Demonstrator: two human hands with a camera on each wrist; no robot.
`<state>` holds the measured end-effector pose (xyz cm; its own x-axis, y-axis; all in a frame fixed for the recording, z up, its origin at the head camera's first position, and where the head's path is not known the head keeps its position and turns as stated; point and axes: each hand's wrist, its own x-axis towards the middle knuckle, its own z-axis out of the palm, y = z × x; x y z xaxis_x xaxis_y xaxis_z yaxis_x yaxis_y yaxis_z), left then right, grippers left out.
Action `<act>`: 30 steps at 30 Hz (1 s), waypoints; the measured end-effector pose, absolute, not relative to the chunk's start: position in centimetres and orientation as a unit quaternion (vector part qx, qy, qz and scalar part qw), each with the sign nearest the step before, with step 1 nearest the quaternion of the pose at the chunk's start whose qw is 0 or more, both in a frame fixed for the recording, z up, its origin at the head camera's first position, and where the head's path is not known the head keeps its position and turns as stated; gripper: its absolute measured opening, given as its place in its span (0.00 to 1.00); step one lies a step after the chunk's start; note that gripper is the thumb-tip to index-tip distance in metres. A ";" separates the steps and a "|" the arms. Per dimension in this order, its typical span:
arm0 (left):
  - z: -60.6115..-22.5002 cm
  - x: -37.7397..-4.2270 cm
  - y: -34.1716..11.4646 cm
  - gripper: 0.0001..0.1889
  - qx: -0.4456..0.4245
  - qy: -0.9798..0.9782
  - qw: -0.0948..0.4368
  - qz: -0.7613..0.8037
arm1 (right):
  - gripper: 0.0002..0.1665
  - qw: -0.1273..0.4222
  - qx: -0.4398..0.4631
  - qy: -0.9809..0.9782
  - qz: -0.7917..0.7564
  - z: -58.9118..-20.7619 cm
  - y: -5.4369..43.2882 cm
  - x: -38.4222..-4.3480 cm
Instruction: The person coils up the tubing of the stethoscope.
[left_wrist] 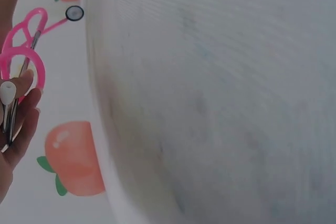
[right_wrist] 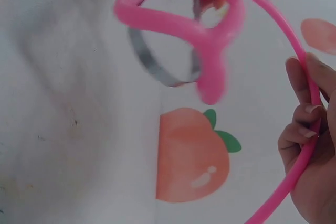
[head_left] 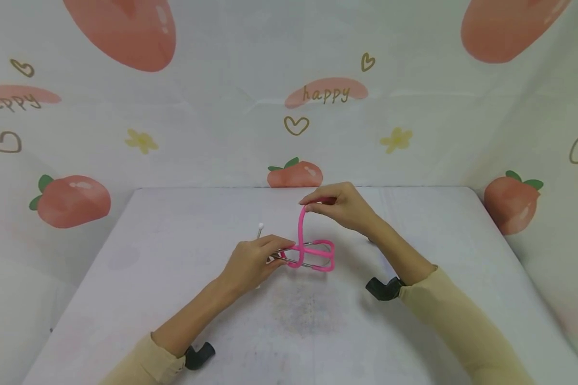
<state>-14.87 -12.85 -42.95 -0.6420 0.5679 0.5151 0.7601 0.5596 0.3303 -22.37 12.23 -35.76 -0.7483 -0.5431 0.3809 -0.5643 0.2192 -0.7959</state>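
Note:
A stethoscope with pink tubing point(head_left: 301, 230) and metal ear tubes is held above the table between both hands. My left hand point(head_left: 252, 262) grips the ear tubes, and one white ear tip point(head_left: 261, 226) pokes out beyond it. With thumb and fingers my right hand point(head_left: 342, 206) pinches the tubing higher up. The tubing is looped around the metal part, with its Y-shaped fork point(right_wrist: 210, 40) close to the right wrist camera. In the left wrist view the round chest piece point(left_wrist: 74, 13) shows at the far end of a pink length.
Beneath the hands lies a white tabletop point(head_left: 308, 331) with faint smudges. A white backdrop point(head_left: 221, 149) printed with fruit and hearts stands behind and at both sides. Black fittings point(head_left: 384, 289) sit at both wrists, beside the beige sleeves.

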 end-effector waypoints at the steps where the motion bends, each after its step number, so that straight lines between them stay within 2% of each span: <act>1: -42.9 -14.9 -12.8 0.25 -0.387 -0.862 0.181 -0.271 | 0.09 0.009 0.350 -0.783 0.514 -35.5 12.0 -22.2; 7: -42.8 -14.9 -12.7 0.27 -0.400 -0.846 0.203 -0.288 | 0.08 0.001 0.323 -0.794 0.515 -34.3 11.2 -21.6; 12: -42.5 -14.8 -12.8 0.33 -0.391 -0.844 0.212 -0.299 | 0.09 -0.018 0.310 -0.789 0.530 -34.5 10.8 -21.9; 19: -42.4 -14.7 -13.1 0.42 -0.388 -0.848 0.207 -0.296 | 0.11 -0.044 0.298 -0.795 0.527 -37.4 11.2 -23.5; 22: -42.4 -14.7 -13.1 0.42 -0.396 -0.847 0.209 -0.288 | 0.10 -0.049 0.294 -0.800 0.521 -39.0 11.6 -24.3; 30: -42.2 -14.9 -13.0 0.38 -0.403 -0.844 0.216 -0.282 | 0.10 -0.077 0.292 -0.809 0.504 -40.2 12.0 -24.5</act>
